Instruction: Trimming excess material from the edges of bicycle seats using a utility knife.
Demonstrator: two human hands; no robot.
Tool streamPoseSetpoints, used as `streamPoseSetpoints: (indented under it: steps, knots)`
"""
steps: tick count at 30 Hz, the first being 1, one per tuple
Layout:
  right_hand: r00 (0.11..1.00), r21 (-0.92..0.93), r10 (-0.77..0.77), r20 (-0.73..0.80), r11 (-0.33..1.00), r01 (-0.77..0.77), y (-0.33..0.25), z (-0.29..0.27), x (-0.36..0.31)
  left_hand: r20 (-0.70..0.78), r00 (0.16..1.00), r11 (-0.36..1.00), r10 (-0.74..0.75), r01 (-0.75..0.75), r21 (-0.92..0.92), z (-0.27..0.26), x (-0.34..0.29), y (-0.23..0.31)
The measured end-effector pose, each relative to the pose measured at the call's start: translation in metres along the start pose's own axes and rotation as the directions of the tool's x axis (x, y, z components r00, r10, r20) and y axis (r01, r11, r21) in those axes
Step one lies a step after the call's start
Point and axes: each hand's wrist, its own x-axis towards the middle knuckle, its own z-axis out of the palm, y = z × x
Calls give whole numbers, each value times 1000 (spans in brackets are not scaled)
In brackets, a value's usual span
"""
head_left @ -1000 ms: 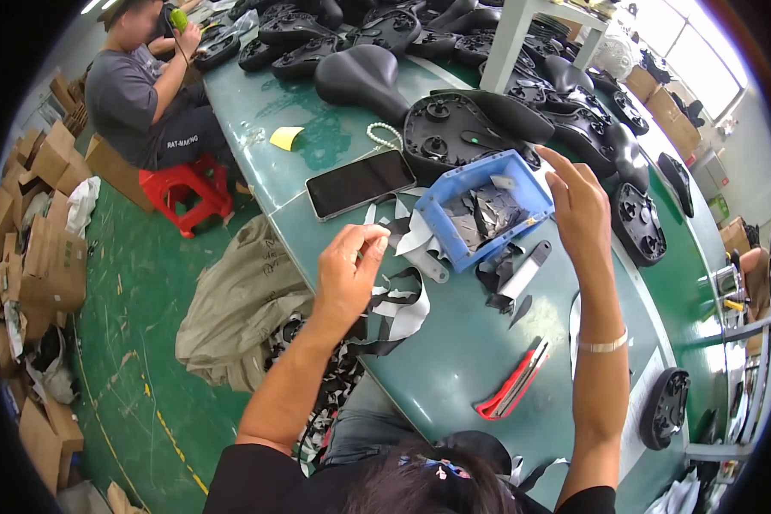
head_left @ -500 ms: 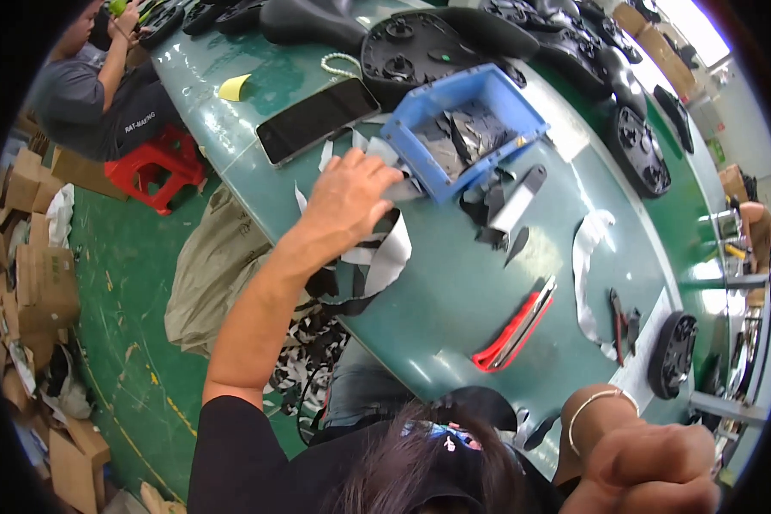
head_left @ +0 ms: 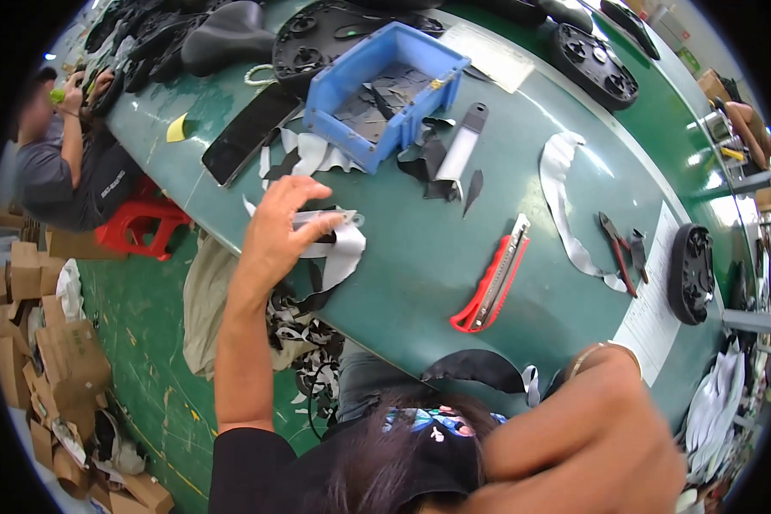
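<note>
My left hand [head_left: 284, 218] is over the table's left edge, its thumb and fingers apart. Below the thumb are a narrow silvery piece [head_left: 328, 217] and a curled white and black strip [head_left: 344, 255]; no firm grip on either shows. White and black scraps [head_left: 313, 152] lie just beyond the fingers, against a blue plastic bin [head_left: 415, 116] holding grey and black cut pieces. Close to the camera at lower right, my right hand [head_left: 600, 437] is bent back toward me, a bracelet [head_left: 604, 349] at its wrist. Its fingers are blurred and partly out of view.
A red utility knife [head_left: 493, 278], a flat metal blade tool [head_left: 463, 146], pliers [head_left: 618, 254] and a pale strip [head_left: 557, 193] lie on the table. A phone [head_left: 248, 137] is left of the bin. Black saddles [head_left: 223, 38] lie behind; a person [head_left: 64, 167] sits at far left.
My left hand has drawn back from the scraps by the bin toward the table's left edge. My right hand has turned and swung leftward, close to me. The view has shifted.
</note>
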Motion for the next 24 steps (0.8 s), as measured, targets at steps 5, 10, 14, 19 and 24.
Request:
streamPoseSetpoints:
  steps: [5, 10, 14, 19, 24]
  knots:
    - [996, 22, 10, -91, 1000, -8, 11, 55, 51, 25, 992, 992, 123, -124, 34, 11, 2, 14]
    - [945, 250, 99, 311, 951, -182, 40, 94, 89, -70, 992, 994, 104, -107, -39, 12, -8, 25]
    - [892, 250, 181, 415, 919, -303, 52, 120, 91, -94, 972, 946, 217, -233, -224, 29, 1, 57]
    - [846, 114, 189, 499, 953, -280, 54, 135, 100, -79, 888, 889, 453, -457, -35, 34, 12, 82]
    - [691, 242, 287, 664, 791, -562, 65, 131, 100, -15, 838, 833, 546, -541, 119, 32, 13, 93]
